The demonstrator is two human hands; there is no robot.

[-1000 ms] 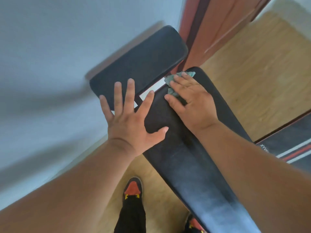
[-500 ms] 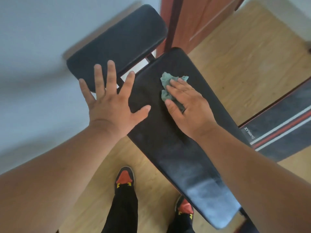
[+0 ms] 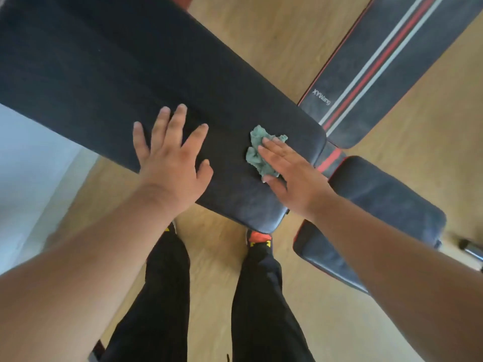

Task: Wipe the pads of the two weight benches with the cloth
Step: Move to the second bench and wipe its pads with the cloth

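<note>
A long black bench pad [image 3: 130,82] runs from the upper left to the centre. My right hand [image 3: 292,176] presses a crumpled green cloth [image 3: 257,151] flat against the pad near its near end. My left hand [image 3: 170,158] rests flat on the pad's near edge, fingers spread, holding nothing. A shorter black seat pad [image 3: 386,205] of the same bench sits to the right, partly under my right forearm. A second bench pad [image 3: 386,61], black with red and white stripes, lies at the upper right.
Wooden floor [image 3: 287,30] surrounds the benches. My legs in black trousers and red-and-black shoes [image 3: 258,237] stand just below the pad's end. A white wall [image 3: 31,165] is at the left. A metal bar end [image 3: 470,248] shows at the right edge.
My right hand has slid the cloth along the long pad from its far end to its near end. My left hand followed along the pad's edge. The view has swung down.
</note>
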